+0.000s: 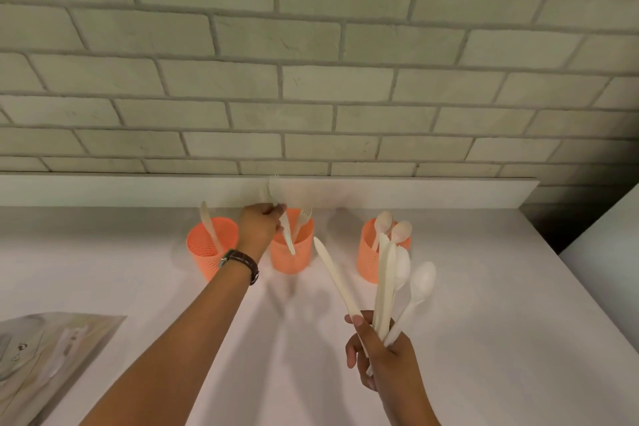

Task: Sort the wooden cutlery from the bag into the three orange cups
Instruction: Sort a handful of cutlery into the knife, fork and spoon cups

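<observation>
Three orange perforated cups stand in a row near the wall. The left cup [211, 248] holds one knife. The middle cup [293, 252] holds a fork. The right cup [374, 252] holds two spoons. My left hand [260, 228], with a watch on its wrist, is above the middle cup's left rim and pinches a pale fork [281, 218] whose handle points down into that cup. My right hand [377, 353] is lower right and grips a bunch of cutlery [387, 287], knives and spoons fanned upward.
The white table [484, 322] ends at a raised ledge [103, 190] under a brick wall. The cutlery bag [48, 356] lies flat at the lower left. The table's right edge drops into a dark gap beside another white surface [608, 239].
</observation>
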`<control>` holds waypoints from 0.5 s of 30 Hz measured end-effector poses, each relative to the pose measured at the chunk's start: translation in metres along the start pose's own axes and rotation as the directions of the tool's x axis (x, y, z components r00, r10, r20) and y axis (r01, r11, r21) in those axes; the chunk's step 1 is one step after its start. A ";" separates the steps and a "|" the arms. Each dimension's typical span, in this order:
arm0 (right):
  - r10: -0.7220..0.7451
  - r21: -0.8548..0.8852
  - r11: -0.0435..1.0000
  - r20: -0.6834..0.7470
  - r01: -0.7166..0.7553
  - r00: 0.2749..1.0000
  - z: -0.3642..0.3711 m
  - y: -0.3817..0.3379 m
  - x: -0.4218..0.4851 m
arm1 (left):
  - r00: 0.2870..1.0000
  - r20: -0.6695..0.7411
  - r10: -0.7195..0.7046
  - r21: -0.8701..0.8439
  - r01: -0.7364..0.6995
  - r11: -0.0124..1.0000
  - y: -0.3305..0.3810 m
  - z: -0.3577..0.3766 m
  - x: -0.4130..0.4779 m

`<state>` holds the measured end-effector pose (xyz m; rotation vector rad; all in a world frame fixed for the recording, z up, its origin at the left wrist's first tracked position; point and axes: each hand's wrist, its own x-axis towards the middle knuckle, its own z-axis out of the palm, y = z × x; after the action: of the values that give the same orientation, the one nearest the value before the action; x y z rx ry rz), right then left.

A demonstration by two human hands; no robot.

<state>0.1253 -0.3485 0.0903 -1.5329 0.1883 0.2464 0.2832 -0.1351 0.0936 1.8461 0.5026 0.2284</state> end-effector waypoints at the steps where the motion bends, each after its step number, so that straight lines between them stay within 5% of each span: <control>1: 0.000 -0.004 1.000 0.001 0.000 1.000 0.000 0.000 0.000 | 0.999 -0.027 0.018 -0.022 -0.018 1.000 0.006 -0.002 0.002; 5: -0.003 -0.014 1.000 0.004 0.003 1.000 0.003 0.001 0.001 | 0.992 -0.089 0.087 -0.030 -0.090 0.996 0.019 -0.003 0.009; 10: 0.000 -0.045 0.999 0.022 0.001 1.000 0.004 -0.001 0.001 | 0.997 0.069 -0.021 0.118 0.013 0.993 0.008 -0.005 -0.003; 15: 0.007 -0.075 0.997 0.044 -0.004 0.999 0.006 -0.002 -0.001 | 0.944 -0.029 0.328 0.110 -0.323 0.940 0.020 -0.029 -0.067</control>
<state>0.1246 -0.3429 0.0930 -1.5998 0.1502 0.2943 0.2167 -0.1448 0.1279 2.0248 0.2394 0.4774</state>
